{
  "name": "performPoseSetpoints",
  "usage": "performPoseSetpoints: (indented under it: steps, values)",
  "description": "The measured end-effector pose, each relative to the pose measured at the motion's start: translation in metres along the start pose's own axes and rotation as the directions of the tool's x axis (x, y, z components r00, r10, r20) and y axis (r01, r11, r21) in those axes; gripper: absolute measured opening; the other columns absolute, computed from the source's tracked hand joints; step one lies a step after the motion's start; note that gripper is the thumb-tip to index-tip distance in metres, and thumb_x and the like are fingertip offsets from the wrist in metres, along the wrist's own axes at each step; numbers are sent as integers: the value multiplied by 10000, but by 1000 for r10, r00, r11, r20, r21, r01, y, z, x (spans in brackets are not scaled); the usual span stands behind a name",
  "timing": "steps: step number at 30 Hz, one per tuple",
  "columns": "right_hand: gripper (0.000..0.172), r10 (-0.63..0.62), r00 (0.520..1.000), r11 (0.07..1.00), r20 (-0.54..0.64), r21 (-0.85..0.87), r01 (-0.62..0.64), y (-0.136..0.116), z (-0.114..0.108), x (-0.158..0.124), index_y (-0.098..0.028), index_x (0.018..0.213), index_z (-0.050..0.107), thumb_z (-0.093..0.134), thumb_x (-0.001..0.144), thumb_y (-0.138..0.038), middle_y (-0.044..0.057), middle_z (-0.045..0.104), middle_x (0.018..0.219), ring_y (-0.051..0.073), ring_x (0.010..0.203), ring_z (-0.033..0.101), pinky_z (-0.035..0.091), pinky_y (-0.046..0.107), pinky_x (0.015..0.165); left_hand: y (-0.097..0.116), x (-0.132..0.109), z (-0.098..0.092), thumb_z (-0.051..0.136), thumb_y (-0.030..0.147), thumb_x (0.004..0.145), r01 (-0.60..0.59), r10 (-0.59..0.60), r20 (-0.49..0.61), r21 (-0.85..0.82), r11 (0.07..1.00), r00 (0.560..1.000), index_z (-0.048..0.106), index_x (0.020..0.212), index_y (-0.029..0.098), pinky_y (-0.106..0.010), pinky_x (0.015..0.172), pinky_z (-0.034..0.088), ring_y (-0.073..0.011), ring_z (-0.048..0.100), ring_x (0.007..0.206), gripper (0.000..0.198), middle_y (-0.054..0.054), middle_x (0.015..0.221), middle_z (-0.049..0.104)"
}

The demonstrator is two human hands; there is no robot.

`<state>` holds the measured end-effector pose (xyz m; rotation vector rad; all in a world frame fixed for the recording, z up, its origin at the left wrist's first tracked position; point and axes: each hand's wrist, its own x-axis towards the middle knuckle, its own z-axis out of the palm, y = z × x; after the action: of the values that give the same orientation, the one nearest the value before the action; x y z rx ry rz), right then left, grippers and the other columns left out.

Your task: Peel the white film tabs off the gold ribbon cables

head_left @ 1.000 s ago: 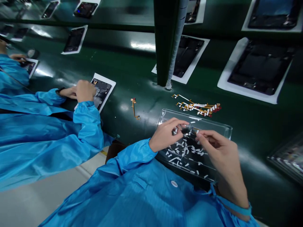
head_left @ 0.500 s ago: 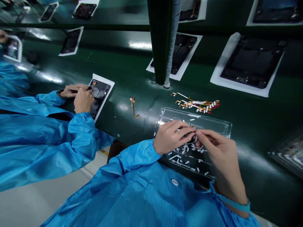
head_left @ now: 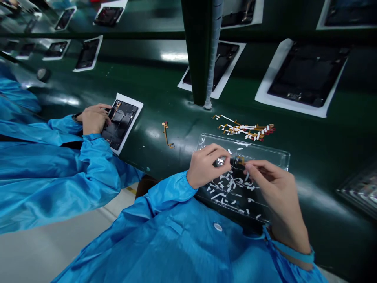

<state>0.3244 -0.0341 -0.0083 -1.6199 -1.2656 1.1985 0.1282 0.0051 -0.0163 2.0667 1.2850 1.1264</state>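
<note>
My right hand (head_left: 271,184) pinches an orange flex cable (head_left: 241,160) between thumb and fingertips, its flat end pointing left over a clear plastic tray (head_left: 281,157). To the left of that end, my left hand (head_left: 208,165) has thumb and forefinger pressed together; I cannot make out what, if anything, is between them. White paper-like strips (head_left: 229,184) lie scattered in the tray under both hands. Beyond the tray, several orange and white flex cables (head_left: 247,129) are heaped on the green table. A single flex cable (head_left: 165,135) lies apart on the left.
A co-worker's hands (head_left: 96,118) work at a black device panel (head_left: 123,122) on white backing to the left. A green post (head_left: 198,55) rises behind the cables. More panels (head_left: 308,74) lie along the back, and stacked clear trays (head_left: 361,192) stand at the right edge.
My left hand has drawn back left from the right fingertips, uncovering the cable's end. The co-worker's near hand has shifted left on the panel.
</note>
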Motion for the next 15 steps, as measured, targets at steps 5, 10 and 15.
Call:
performPoseSetpoints:
  steps: [5, 10, 15]
  values:
    - [223, -21, 999, 1000, 24, 8, 21, -2, -2, 0, -259, 905, 744, 721, 881, -479, 4, 718, 794, 171, 767, 671, 545, 303, 761, 1, 4, 0, 637, 199, 912, 294, -231, 218, -322, 900, 948, 723, 1142, 194, -153, 523, 487, -91, 682, 791, 245, -45, 1038, 724]
    - [245, -16, 998, 1000, 66, 23, 14, 9, -4, -3, -260, 973, 745, 743, 863, -478, 25, 751, 908, 196, 818, 689, 555, 332, 775, 5, 10, 1, 627, 253, 954, 316, -242, 245, -331, 889, 939, 716, 915, 165, -168, 518, 469, -87, 636, 719, 131, -29, 897, 714]
    - [253, 11, 997, 1000, 77, 15, -12, 19, -6, -9, -263, 998, 750, 766, 847, -465, 21, 757, 958, 185, 821, 684, 545, 316, 763, 2, 10, -1, 580, 257, 978, 320, -253, 230, -335, 886, 940, 651, 927, 159, -171, 500, 461, -98, 646, 736, 131, -42, 926, 678]
